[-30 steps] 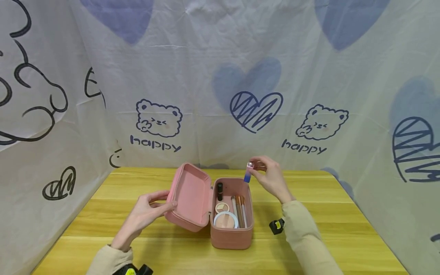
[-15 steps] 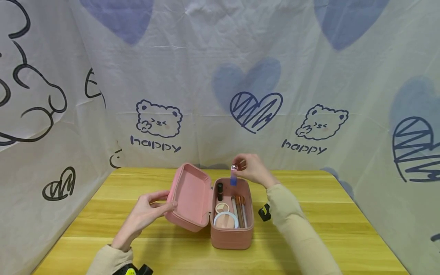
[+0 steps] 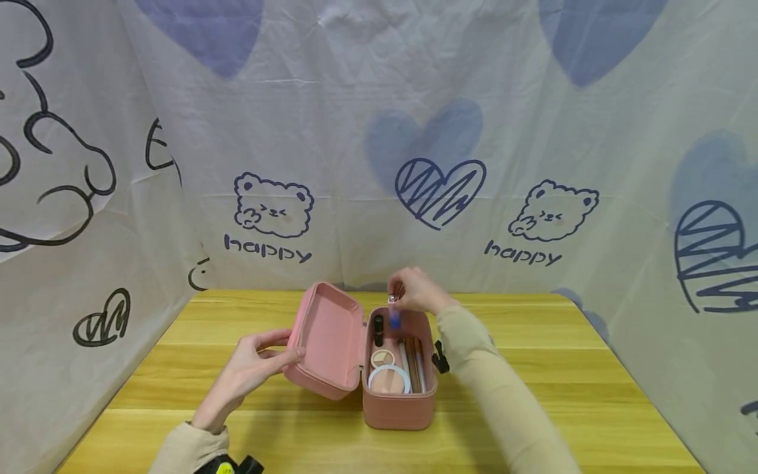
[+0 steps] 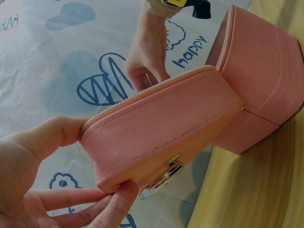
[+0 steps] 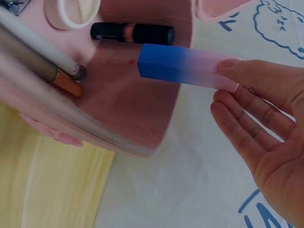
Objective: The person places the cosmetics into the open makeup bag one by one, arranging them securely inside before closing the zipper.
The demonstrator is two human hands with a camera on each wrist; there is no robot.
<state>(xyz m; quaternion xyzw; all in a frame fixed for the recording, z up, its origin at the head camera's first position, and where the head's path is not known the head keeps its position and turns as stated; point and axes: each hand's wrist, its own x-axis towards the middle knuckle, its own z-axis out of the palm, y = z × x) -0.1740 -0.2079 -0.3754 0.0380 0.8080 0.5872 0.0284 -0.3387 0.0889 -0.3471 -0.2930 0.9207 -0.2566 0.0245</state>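
My left hand (image 3: pixel 254 365) grips the free edge of the raised lid (image 3: pixel 328 339) of a pink makeup case (image 3: pixel 398 413); in the left wrist view its thumb and fingers pinch the lid's corner (image 4: pixel 95 156). Between thumb and fingers, my right hand (image 3: pixel 419 291) pinches the pink end of a square lipstick (image 5: pixel 175 65) that fades from blue to pink. Its blue end points down into the far part of the case, beside a black lipstick (image 3: pixel 379 330) with a coppery band.
Also inside the case are a small round palette (image 3: pixel 382 358), a round powder compact (image 3: pixel 389 380) and several slim brushes (image 3: pixel 412 368). The case stands on a wooden table (image 3: pixel 551 388), with a printed cloth (image 3: pixel 355 85) hanging behind.
My right hand has moved left and slightly down, bringing the lipstick from beyond the case's right rim to over its far inside. The left hand and lid have stayed put.
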